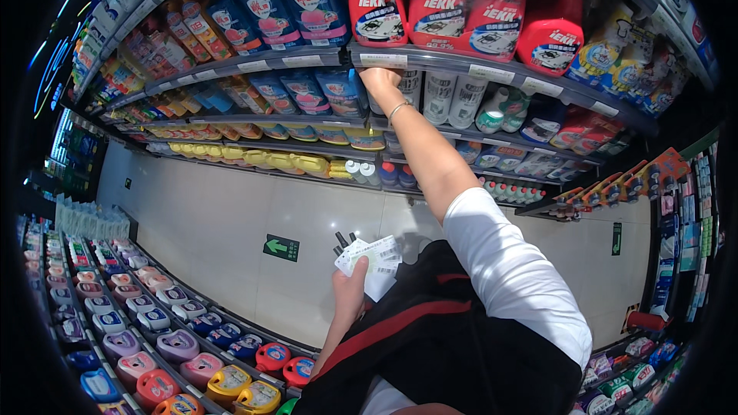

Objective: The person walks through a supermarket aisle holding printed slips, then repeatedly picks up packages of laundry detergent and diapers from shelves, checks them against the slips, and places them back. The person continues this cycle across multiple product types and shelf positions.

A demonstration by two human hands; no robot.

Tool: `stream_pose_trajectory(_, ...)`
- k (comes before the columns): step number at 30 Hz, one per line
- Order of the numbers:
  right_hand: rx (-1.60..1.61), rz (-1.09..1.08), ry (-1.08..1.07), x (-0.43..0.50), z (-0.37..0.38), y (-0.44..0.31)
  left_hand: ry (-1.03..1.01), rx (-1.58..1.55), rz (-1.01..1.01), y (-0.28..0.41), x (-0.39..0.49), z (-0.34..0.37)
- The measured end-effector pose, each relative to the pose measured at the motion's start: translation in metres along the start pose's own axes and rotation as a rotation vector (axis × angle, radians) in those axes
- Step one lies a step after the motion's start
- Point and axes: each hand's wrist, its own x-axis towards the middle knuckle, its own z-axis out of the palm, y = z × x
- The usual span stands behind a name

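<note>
My left hand (350, 288) is closed around a fanned bunch of paper shelf labels (375, 256) printed with barcodes. Dark pen-like sticks (342, 240) poke out beside the labels. My right hand (380, 79), with a bracelet at the wrist, reaches to the shelf just below a price label (383, 60) on the shelf edge; its fingers are partly hidden under that edge, so what they touch cannot be told. Red spray cleaner bottles (377, 11) stand right above it. White canisters (439, 97) are to its right and blue dish soap packs (340, 92) to its left.
Tiled floor (219, 207) with a green exit arrow sign (281, 248) lies between the shelves. Detergent bottles (177, 346) fill the shelves at lower left. An orange hanging strip of goods (634, 181) juts out at right. Yellow jugs (265, 158) line a low shelf.
</note>
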Motion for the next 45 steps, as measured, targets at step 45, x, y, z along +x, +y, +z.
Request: stream_pose_trajectory(45, 0.169, 0.038, -0.251, -0.003, -0.122, 0.235, -0.145, 0.012, 0.072, 0.016, 0.025, 0.018)
